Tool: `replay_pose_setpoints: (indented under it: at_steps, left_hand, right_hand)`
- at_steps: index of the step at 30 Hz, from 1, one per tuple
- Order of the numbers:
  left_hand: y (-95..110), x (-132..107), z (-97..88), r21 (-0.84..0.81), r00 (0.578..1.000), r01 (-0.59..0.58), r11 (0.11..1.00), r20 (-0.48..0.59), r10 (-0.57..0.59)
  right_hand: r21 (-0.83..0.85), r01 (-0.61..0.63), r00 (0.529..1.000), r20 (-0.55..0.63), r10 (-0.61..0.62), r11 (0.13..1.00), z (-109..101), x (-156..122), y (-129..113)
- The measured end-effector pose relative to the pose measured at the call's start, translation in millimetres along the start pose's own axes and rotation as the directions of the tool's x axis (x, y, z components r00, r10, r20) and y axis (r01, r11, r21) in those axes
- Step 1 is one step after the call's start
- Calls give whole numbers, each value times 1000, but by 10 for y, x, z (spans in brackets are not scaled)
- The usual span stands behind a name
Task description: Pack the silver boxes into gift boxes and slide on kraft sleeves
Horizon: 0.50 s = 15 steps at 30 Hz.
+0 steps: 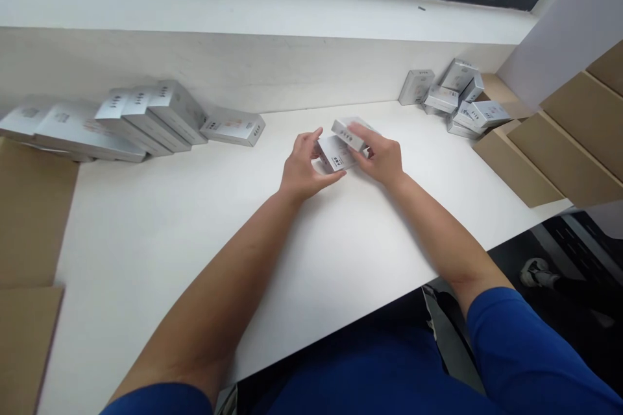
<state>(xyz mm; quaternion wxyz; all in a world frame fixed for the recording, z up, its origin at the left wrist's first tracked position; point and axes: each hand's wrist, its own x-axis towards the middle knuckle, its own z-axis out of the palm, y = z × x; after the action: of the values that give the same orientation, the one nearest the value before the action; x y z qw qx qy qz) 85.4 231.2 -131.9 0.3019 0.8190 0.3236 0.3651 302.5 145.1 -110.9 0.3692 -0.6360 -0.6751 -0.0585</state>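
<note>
My left hand [306, 167] curves around the left end of a small silver-white box [335, 154], with its thumb along the near edge and its fingers on the far side. Above and partly over that one, a second small silver-white box [344, 132] is pinched in my right hand [382, 154], and its printed end tilts toward me. My right hand hides part of both boxes. Whether the two boxes touch each other cannot be made out.
Leaning silver boxes [160, 113] line the table's back left, beside a flat-lying box [233, 126]. More boxes [442, 98] are heaped at the back right, next to brown cartons [564, 142]. Brown cardboard [29, 220] covers the left edge. A person's shoe [534, 271] shows at right.
</note>
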Motion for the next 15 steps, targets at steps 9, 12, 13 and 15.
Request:
replay_pose_setpoints:
  at_steps: [9, 12, 13, 15]
  left_hand:
    - [-49, 34, 23, 61, 988, 23, 998, 153, -32]
    - [-21, 47, 13, 70, 983, 27, 997, 179, -39]
    - [-11, 50, 9, 68, 983, 31, 997, 176, -43]
    - [-2, 50, 2, 70, 984, 42, 997, 170, -53]
  right_hand:
    - [39, 240, 966, 92, -243, 970, 71, -50, -302]
    - [8, 49, 995, -91, -48, 999, -19, -29, -156]
    - [8, -49, 990, -130, 50, 999, -43, -16, -86]
    - [49, -253, 958, -127, 257, 966, -59, 18, 59]
